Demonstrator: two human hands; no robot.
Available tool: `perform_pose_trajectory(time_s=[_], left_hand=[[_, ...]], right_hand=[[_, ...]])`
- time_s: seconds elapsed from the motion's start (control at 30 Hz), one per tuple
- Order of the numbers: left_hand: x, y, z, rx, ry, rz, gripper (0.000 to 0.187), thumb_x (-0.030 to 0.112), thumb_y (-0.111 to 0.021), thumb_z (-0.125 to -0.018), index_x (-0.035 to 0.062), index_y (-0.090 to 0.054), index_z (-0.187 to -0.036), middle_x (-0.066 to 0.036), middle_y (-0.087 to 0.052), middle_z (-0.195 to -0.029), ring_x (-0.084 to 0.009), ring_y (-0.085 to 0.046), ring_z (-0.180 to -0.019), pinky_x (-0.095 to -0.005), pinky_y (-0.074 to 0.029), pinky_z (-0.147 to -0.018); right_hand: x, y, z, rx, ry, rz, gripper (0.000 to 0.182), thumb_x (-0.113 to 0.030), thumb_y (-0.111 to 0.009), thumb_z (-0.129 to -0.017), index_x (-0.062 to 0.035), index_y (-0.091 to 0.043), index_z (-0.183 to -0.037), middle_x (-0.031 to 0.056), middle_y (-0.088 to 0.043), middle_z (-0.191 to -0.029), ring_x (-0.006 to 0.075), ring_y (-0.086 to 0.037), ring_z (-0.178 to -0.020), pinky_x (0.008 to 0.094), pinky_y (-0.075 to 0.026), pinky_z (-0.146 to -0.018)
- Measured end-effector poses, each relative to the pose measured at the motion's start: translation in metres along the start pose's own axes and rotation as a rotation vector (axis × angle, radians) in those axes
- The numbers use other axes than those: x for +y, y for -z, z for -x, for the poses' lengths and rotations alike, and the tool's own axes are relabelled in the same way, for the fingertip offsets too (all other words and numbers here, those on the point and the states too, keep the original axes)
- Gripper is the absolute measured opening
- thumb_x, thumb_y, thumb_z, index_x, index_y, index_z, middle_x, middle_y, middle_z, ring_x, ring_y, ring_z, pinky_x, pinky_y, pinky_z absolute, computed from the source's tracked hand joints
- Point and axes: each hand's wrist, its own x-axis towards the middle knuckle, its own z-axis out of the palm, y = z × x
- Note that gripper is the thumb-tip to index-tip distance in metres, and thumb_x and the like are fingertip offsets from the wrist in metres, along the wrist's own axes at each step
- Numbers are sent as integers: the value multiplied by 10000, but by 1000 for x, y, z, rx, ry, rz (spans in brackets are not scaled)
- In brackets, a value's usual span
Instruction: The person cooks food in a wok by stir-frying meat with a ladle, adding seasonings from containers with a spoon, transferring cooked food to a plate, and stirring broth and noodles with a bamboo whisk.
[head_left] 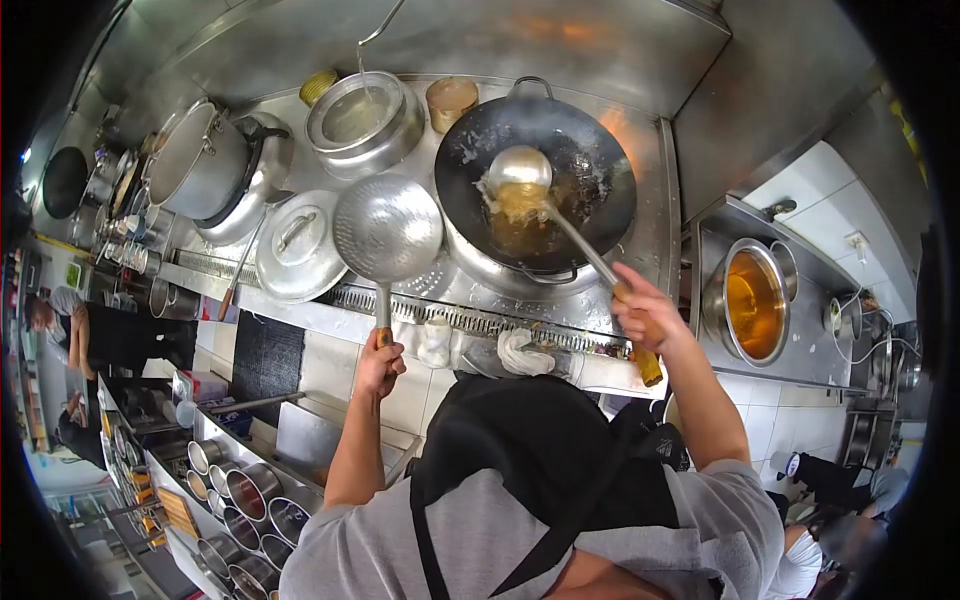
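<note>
My left hand [380,362] is closed round the wooden handle of a perforated strainer [388,228], whose round head is held over the stove's front, left of the wok. The handle of a ladle [580,240] is in my right hand [645,308]. Its round metal bowl sits inside the black wok [470,220], over brownish liquid [525,235] and pale bits of food. Steam blurs part of the wok's contents.
Left of the wok stand a metal pot of water [365,125], a lid [297,245], a large pot [200,165] and a small tan container [452,100]. White cloths [522,352] lie at the front edge. At right is a bowl of amber liquid [752,300]. Other people are at both sides.
</note>
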Motion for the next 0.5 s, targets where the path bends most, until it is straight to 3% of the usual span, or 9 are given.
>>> perform_pose_trajectory(time_s=[0.1,0.17,0.2,0.23,0.27,0.33,0.37,0.47,0.5], left_hand=[[-7,19,-15,-30,148,83,332,-42,-605,-774,122,-446,-1015,-40,-504,-767,-127,-471,-504,-283,-400,-456],[-11,28,-32,25,171,-125,448,25,-642,-771,92,-470,-1179,-64,-540,-800,-153,-506,-509,-299,-447,-486],[-19,38,-45,171,77,-487,730,97,-689,-745,36,-369,-1399,-119,-593,-854,-258,-597,-611,-364,-518,-590],[-27,58,-67,165,-91,-1032,946,136,-727,-707,-4,-220,-1492,-224,-606,-1027,-390,-629,-883,-437,-525,-801],[4,2,-41,296,-312,-1422,960,135,-759,-670,-6,-255,-1475,-304,-522,-1219,-434,-518,-1155,-452,-443,-979],[28,-70,-40,53,-796,-1286,937,46,-795,-628,28,-332,-1443,-254,-456,-1342,-414,-430,-1258,-438,-356,-1082],[46,-125,-20,-127,-831,-1201,885,8,-795,-627,43,-383,-1410,-217,-457,-1362,-412,-411,-1282,-434,-339,-1097],[43,-233,5,-553,-1062,-1084,830,81,-820,-652,77,-424,-1381,-168,-441,-1382,-401,-383,-1321,-461,-331,-1096],[38,-253,3,-616,-1171,-1005,706,94,-808,-675,89,-495,-1308,-153,-431,-1386,-395,-403,-1301,-477,-351,-1070]], right_hand=[[27,16,-42,107,88,645,907,-19,-596,-814,-150,-75,-1545,80,-536,-677,166,-535,-511,324,-443,-443],[50,12,-39,341,148,1369,898,-36,-574,-834,-109,-24,-1540,97,-558,-696,186,-582,-576,347,-461,-468],[59,8,-38,457,173,1733,895,-45,-562,-843,-89,1,-1537,106,-569,-705,196,-606,-609,359,-470,-481],[59,-5,-28,451,167,1734,895,-45,-562,-843,-89,1,-1537,106,-569,-705,196,-606,-609,359,-470,-481],[50,-26,-9,310,72,1244,900,-45,-559,-847,-105,12,-1540,113,-606,-780,202,-614,-618,351,-486,-513],[33,-45,16,99,-68,421,890,-169,-627,-881,-60,-33,-1535,150,-649,-912,214,-628,-651,327,-513,-566],[30,-43,15,101,-67,420,890,-169,-627,-881,-60,-33,-1535,150,-649,-912,214,-628,-651,327,-513,-566],[18,2,4,-558,-10,91,883,-578,-594,-867,-67,-261,-1505,133,-623,-941,189,-626,-696,280,-507,-554],[17,28,0,-451,29,260,851,-571,-579,-886,-30,-303,-1481,124,-627,-962,180,-631,-780,269,-519,-625]])
